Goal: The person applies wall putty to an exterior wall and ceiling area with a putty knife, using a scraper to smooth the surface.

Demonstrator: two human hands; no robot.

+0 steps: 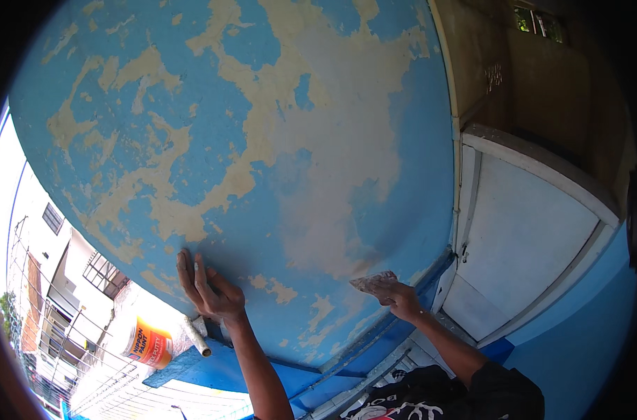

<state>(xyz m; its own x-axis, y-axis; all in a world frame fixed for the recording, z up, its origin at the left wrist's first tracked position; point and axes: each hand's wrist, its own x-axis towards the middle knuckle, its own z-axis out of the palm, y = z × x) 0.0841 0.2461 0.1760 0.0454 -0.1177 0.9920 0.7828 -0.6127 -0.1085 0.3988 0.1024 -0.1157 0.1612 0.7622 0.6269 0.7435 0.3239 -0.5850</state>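
Note:
A large wall [213,105] fills the middle, its blue paint peeled to cream patches, with a smooth greyish-white area [339,140] toward the right. My left hand [212,288] lies against the lower left of this wall, dusty, its fingers stretched out and holding nothing. Lower right, my right hand [406,304] is closed around a worn, reddish-grey piece that looks like sandpaper [376,284]. That piece meets the wall just under the pale area. Its far side is hidden by my fingers.
An orange and white bucket [150,343] stands outside at lower left, near a pipe end [201,341] and a wire fence [59,308]. On the right is a white door [521,224] in a frame. A blue ledge [395,332] runs along the wall's bottom.

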